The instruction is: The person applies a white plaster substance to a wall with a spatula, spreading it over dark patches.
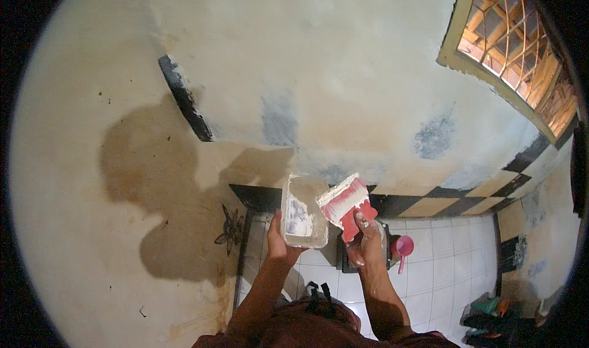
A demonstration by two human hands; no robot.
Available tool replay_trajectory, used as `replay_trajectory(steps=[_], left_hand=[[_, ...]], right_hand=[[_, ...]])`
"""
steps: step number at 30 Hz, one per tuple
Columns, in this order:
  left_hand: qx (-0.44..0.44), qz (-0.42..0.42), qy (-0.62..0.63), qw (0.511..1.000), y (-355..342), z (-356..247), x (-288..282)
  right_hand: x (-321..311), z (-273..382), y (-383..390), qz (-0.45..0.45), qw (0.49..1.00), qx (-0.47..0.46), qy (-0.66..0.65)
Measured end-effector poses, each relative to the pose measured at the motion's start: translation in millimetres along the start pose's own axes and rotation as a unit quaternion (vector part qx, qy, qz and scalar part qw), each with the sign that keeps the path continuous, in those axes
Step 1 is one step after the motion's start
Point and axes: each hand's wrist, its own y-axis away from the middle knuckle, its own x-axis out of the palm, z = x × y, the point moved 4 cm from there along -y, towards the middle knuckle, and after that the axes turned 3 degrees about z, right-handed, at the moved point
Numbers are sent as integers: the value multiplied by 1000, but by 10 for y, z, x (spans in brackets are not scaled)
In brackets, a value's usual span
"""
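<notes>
Holds a smeared tub (316, 226) in the left grip (278, 242); clutches a paste-coated red spreader (345, 208) in the right grip (367, 242).

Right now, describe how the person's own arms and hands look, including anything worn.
Dark maroon sleeves show at the lower edge, leaving both forearms bare. The left hand and right hand wear no gloves. Whitish smears mark the right hand's thumb. No watch or bracelet is visible on either wrist.
</notes>
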Motion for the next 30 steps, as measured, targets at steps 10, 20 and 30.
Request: replay_trajectory(steps=[10, 20, 30], left_hand=[[-8, 40, 59, 997, -156, -107, -140], [-61, 101, 40, 992, -125, -709, -397], [-67, 96, 25, 993, 64, -1363, -694]], right_hand=[[170, -98, -83, 52, 998, 19, -39], [771, -433, 14, -6, 997, -58, -46], [1316, -894, -6, 26, 990, -128, -54]])
